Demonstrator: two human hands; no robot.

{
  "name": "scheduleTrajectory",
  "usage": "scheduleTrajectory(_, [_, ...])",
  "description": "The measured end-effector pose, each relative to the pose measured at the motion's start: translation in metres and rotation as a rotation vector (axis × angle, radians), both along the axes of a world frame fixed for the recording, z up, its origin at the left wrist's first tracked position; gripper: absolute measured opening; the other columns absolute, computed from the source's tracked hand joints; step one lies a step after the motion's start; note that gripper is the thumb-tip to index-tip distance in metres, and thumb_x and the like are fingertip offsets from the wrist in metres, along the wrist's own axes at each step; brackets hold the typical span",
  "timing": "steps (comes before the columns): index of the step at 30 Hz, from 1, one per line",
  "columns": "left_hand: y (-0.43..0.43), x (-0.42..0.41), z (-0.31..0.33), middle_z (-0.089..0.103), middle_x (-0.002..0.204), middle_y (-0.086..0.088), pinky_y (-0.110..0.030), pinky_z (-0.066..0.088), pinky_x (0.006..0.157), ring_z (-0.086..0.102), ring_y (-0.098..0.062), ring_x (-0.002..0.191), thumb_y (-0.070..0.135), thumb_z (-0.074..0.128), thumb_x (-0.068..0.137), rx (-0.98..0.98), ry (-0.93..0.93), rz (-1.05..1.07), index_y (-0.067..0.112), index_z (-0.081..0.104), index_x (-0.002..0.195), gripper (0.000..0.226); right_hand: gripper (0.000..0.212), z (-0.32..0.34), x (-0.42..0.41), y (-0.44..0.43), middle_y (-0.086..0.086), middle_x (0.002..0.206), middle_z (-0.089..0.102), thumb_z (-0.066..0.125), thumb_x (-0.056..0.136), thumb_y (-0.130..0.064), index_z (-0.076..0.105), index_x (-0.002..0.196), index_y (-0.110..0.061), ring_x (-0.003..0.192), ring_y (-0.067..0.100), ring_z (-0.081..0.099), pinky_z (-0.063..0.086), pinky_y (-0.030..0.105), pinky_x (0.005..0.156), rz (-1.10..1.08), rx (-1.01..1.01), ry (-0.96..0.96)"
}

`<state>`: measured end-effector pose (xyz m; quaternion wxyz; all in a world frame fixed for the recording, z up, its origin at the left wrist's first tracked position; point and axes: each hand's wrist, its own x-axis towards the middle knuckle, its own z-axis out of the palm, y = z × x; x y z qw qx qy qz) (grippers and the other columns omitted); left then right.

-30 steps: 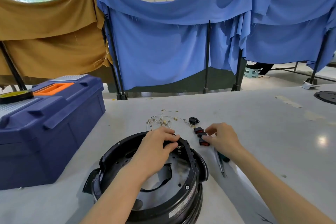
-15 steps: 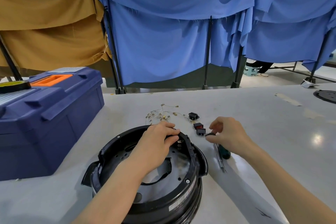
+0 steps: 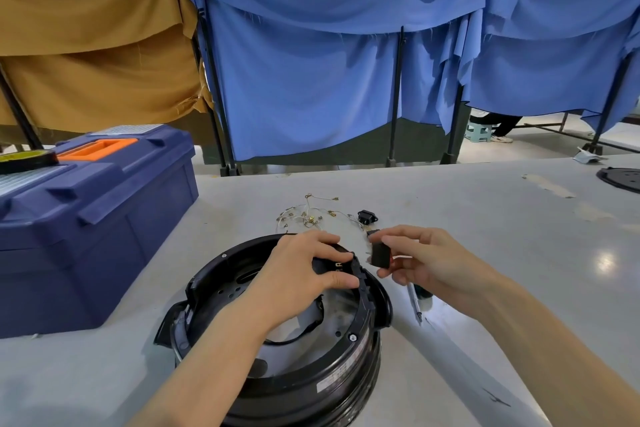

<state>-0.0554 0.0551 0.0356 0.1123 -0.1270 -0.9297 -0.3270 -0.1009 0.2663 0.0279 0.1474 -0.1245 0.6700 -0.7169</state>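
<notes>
A round black appliance base [image 3: 346,381] lies bottom-up on the grey table [image 3: 485,253], its inside open to view. My left hand [image 3: 301,270] grips the far rim of the base, fingers curled over the edge. My right hand [image 3: 426,262] pinches a small black rocker switch [image 3: 380,253] with a red face, held just right of the rim and above the table. Another small switch [image 3: 372,232] lies on the table behind it, partly hidden.
A blue toolbox [image 3: 93,218] with an orange handle stands at the left. Thin wires with brass terminals [image 3: 308,215] and a black socket part [image 3: 367,217] lie beyond the base. A screwdriver [image 3: 414,302] lies under my right hand. A black disc [image 3: 621,178] sits far right.
My right hand has picked one switch up off the table and brought it toward the base's rim. My left hand has kept its grip on the rim.
</notes>
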Motion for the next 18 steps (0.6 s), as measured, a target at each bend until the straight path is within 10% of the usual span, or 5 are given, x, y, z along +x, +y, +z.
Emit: scheduleTrajectory(18, [0.0000, 0.0026, 0.0011, 0.061, 0.131, 0.012, -0.042, 0.031, 0.114, 0.045, -0.008, 0.131, 0.039, 0.081, 0.071, 0.087, -0.012, 0.012, 0.029, 0.075, 0.104, 0.035, 0.020, 0.0040, 0.0075, 0.0027, 0.017, 0.079, 0.072, 0.073, 0.076, 0.011, 0.074, 0.083, -0.007, 0.072, 0.021, 0.069, 0.054, 0.018, 0.067, -0.009, 0.261, 0.195])
